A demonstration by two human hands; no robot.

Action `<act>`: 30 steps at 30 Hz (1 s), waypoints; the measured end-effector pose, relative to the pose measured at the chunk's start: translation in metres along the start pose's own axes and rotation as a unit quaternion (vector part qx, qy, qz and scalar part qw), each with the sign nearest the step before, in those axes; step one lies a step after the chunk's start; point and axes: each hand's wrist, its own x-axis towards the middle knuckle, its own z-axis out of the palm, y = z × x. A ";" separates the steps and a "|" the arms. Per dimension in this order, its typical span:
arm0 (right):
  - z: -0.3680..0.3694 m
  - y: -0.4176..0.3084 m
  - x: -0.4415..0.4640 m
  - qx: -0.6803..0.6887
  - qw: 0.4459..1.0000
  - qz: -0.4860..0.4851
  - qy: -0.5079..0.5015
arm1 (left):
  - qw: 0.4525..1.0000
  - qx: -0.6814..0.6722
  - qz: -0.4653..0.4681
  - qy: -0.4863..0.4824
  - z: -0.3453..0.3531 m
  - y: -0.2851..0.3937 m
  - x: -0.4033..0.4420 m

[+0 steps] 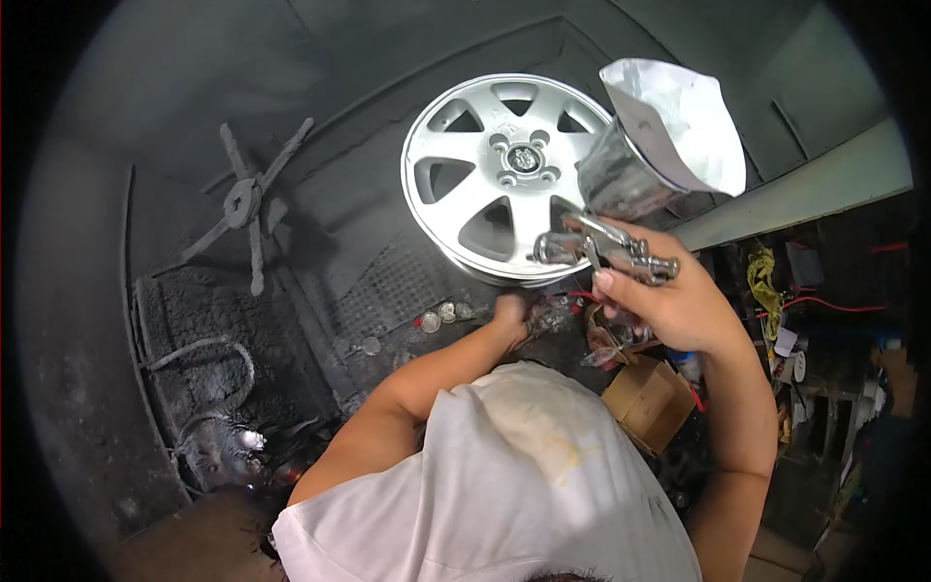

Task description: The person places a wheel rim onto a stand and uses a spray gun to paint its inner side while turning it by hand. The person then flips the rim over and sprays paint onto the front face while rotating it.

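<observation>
My right hand (pixel 655 296) is wrapped round a shiny metal spray gun (pixel 593 244), whose nozzle end points left toward the wheel. On top of the gun sits a paint-smeared metal cup (pixel 624 179), tilted, with a white paper sheet or cone (pixel 713 136) sticking out of its mouth. A silver alloy wheel (pixel 456 218) with broad spokes and a dark centre cap (pixel 525 159) faces up, partly covered by the cup and gun. Just below the wheel's near rim is my left hand (pixel 511 312); its fingers are hidden in shadow, so its grip does not show.
A grey-coated metal cross stand (pixel 242 204) is on the left, above a curved hose (pixel 218 344). Several small round lids (pixel 430 322) lie below the wheel. An open cardboard box (pixel 648 403) is near my right arm. Cluttered shelves (pixel 824 388) line the right.
</observation>
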 end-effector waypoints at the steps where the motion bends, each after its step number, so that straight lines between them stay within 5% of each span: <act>1: 0.002 -0.001 0.006 -0.006 1.000 -0.024 -0.004 | 1.000 -0.001 0.003 0.002 -0.005 0.008 -0.003; 4: 0.006 -0.014 0.020 -0.032 0.998 -0.058 0.022 | 0.998 0.003 0.060 0.028 -0.018 0.025 -0.002; 11: 0.000 -0.030 0.041 -0.044 0.988 -0.120 0.082 | 0.999 -0.013 0.033 0.018 -0.026 0.036 -0.007; 14: -0.006 -0.030 0.041 -0.091 0.970 -0.130 0.183 | 0.999 -0.011 0.032 -0.017 -0.022 0.042 -0.014; 17: -0.014 -0.031 0.025 -0.127 0.961 -0.129 0.208 | 0.997 -0.041 0.045 0.041 -0.014 0.049 -0.025; 19: -0.014 -0.027 0.014 -0.122 0.964 -0.116 0.208 | 0.999 0.019 0.041 -0.024 -0.047 0.049 0.006; 21: -0.015 -0.022 0.007 -0.023 0.982 -0.107 0.152 | 0.998 0.018 0.043 0.031 -0.028 0.062 -0.018; 23: -0.016 -0.025 0.005 0.004 0.989 -0.111 0.099 | 0.982 0.163 0.081 0.055 -0.039 0.073 -0.012; 25: -0.012 -0.025 0.005 0.058 0.997 -0.036 0.017 | 0.988 0.121 0.056 0.082 -0.032 0.082 -0.014; 30: -0.002 -0.018 0.030 0.003 0.991 -0.090 0.101 | 0.957 0.252 0.124 0.075 -0.051 0.096 0.005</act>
